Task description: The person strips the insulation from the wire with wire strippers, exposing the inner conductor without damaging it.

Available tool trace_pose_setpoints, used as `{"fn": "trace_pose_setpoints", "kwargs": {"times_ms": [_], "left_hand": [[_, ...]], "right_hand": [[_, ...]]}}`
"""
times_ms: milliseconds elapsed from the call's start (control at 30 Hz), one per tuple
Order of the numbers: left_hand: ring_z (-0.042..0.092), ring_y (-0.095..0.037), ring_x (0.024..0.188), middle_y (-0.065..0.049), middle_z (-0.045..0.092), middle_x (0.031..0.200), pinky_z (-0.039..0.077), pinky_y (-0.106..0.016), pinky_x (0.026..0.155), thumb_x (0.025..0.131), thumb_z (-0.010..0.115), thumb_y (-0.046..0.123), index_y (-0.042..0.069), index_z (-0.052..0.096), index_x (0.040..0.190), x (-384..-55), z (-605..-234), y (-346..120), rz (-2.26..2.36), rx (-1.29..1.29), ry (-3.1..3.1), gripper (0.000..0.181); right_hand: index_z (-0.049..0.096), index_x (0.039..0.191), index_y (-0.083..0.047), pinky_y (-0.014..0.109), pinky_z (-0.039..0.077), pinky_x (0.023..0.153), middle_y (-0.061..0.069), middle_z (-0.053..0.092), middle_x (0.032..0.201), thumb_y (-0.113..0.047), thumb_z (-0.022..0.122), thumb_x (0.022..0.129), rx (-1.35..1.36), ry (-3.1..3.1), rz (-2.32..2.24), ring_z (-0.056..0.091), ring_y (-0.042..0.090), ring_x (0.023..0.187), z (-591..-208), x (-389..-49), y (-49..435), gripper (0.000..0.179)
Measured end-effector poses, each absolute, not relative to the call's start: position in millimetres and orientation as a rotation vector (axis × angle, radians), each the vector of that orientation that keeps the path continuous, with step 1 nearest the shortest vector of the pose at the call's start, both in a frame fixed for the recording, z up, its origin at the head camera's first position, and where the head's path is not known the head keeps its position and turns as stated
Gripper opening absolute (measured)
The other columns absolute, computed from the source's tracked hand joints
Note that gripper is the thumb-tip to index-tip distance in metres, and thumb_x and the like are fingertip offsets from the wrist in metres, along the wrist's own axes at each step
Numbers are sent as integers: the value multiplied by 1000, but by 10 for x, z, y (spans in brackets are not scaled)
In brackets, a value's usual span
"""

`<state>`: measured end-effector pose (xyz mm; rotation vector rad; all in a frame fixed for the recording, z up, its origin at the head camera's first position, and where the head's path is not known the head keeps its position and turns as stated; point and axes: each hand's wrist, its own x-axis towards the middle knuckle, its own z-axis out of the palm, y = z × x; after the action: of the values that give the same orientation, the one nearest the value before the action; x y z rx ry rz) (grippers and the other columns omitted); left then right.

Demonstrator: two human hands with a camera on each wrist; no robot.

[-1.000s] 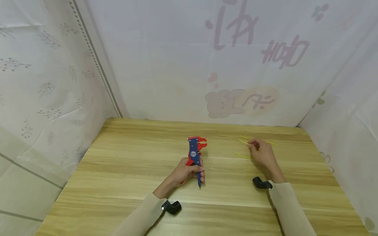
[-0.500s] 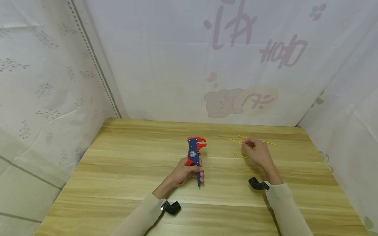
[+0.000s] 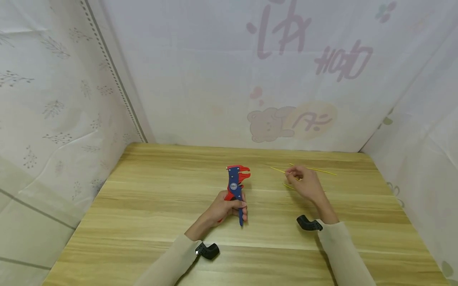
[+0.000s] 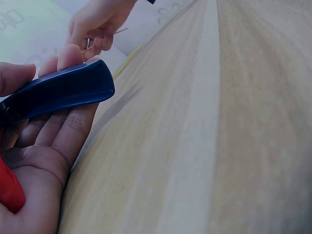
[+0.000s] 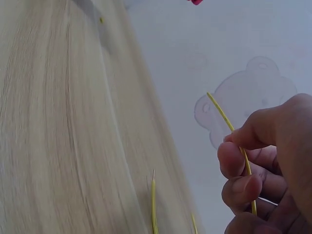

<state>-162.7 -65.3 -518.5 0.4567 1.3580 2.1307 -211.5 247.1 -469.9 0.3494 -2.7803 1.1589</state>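
Observation:
Upright in my left hand is a wire stripper with a blue body and red jaws, which point right. The left wrist view shows fingers and thumb about its blue handle, with a red handle against the palm. Between thumb and fingertips my right hand pinches a yellow wire. One end sticks out toward the stripper, apart from its jaws. In the left wrist view a thin copper-coloured end shows beyond the right hand.
Two more yellow wires lie on the wooden table, one wire behind the right hand, another wire partly under it. A bare tip shows on one. A small yellow bit lies farther off. Printed cloth encloses the table.
My right hand has moved left with the yellow wire, nearer the wire stripper. The left hand and stripper stay in place.

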Motion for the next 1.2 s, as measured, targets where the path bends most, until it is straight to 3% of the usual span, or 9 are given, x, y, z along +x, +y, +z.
{"fn": "trace_pose_setpoints", "kwargs": {"times_ms": [267, 767, 1200], "left_hand": [[74, -20, 71, -5, 71, 79, 65, -37, 73, 97, 61, 1, -1, 53, 103, -1644, -5174, -654, 2115, 448, 1365, 10], [74, -19, 70, -5, 70, 78, 65, -36, 72, 97, 59, 0, -4, 51, 104, -1635, -5175, -641, 2114, 444, 1364, 11], [75, -20, 70, -5, 71, 78, 65, -38, 74, 96, 63, 4, -3, 52, 104, -1637, -5189, -656, 2112, 456, 1360, 15]], "right_hand": [[71, 109, -7, 24, 39, 54, 11, 72, 77, -23, 63, 101, 403, -2771, 1212, 60, 9, 65, -4633, -2122, 2381, 20], [72, 109, -8, 25, 40, 54, 14, 71, 79, -26, 64, 101, 452, -2769, 1244, 60, 12, 65, -4600, -2083, 2312, 20], [72, 104, -12, 27, 49, 68, 13, 73, 84, -27, 65, 102, 513, -2758, 1264, 70, 16, 79, -4543, -2054, 2257, 17]]}}
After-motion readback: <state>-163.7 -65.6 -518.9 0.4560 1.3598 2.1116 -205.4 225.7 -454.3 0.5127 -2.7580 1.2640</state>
